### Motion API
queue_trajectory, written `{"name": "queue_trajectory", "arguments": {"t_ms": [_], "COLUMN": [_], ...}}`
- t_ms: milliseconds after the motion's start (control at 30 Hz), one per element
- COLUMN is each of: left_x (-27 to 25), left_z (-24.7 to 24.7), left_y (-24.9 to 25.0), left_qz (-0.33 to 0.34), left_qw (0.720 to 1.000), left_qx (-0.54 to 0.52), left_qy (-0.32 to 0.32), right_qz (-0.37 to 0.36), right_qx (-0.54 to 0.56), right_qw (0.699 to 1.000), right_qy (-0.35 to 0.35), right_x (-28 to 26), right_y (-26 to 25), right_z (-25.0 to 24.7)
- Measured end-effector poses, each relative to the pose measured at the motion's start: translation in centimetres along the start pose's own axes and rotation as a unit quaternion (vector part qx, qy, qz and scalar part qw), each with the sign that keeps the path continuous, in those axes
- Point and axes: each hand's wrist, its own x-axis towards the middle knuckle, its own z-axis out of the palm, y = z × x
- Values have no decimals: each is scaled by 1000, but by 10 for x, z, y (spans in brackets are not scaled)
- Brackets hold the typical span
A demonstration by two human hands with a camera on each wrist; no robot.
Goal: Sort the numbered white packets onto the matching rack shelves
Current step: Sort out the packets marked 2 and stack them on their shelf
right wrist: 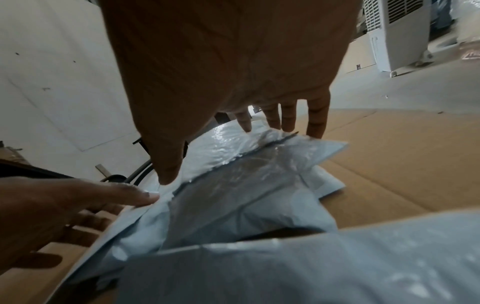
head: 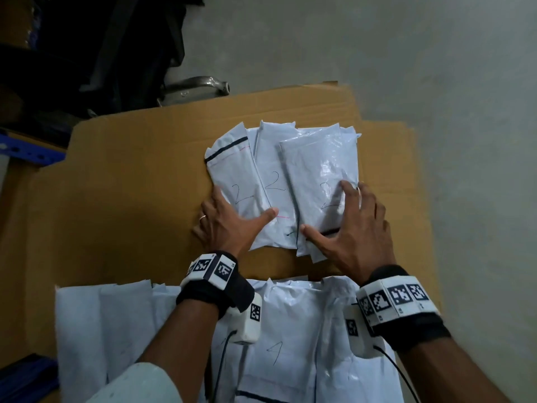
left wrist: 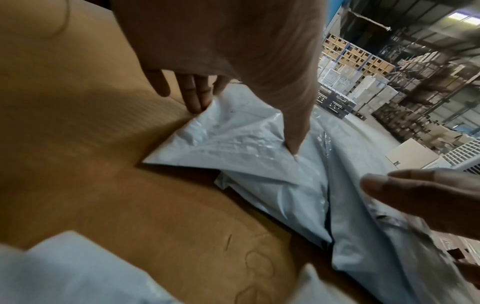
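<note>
Head view: three white packets marked "2" lie fanned and overlapping on a sheet of brown cardboard (head: pixel 130 175) that covers the surface. Left packet (head: pixel 229 170) carries a black stripe near its far end; middle packet (head: pixel 271 181) overlaps it; right packet (head: pixel 319 181) lies on top of the middle one. More white edges show beneath the fan on its far right side; how many packets that makes, I cannot tell. Left hand (head: pixel 229 222) lies flat at the near left corner of the fan, fingers spread and straight, thumb resting on the middle packet, remaining fingers on the cardboard along the left packet's edge; a ring shows on one finger. Right hand (head: pixel 357 225) lies flat on the near right corner, fingers spread, thumb at the near edge of the right packet, index finger on its face beside the written "2". Neither hand pinches or curls round a packet. Right wrist view confirms the open palm over glossy plastic. Nearer the person, a second group of white packets (head: pixel 279 330) lies side by side, one marked "1". Both wrists wear black bands with white marker blocks (head: pixel 392 298). Grey floor (head: pixel 436 68) lies beyond the cardboard; a blue rack beam (head: pixel 26 149) shows at far left.
</note>
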Motion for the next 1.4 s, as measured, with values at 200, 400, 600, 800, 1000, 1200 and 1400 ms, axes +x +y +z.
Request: {"name": "queue_trajectory", "arguments": {"t_ms": [200, 400, 600, 800, 1000, 1200, 1400], "left_x": [-5, -4, -6, -10, -12, -10, -3], "left_z": [1, 4, 5, 3, 8, 11, 10], "left_y": [-5, 3, 5, 6, 6, 1, 6], "left_qz": [98, 63, 97, 117, 69, 43, 35], "left_qw": [995, 996, 995, 991, 995, 999, 999], "left_qx": [-19, -55, -25, -59, -65, -25, -13], "left_qy": [-4, -18, -14, -9, 22, 11, -6], "right_qz": [22, 33, 33, 27, 36, 57, 62], "right_qx": [19, 9, 12, 73, 64, 64, 61], "right_qw": [999, 999, 999, 997, 997, 996, 996], "right_qy": [13, -21, 5, 21, -5, 7, -1], "right_x": [1, 1, 0, -4, -12, -19, -20], "right_y": [17, 25, 24, 21, 18, 22, 25], "right_z": [6, 6, 4, 2, 4, 2, 7]}}
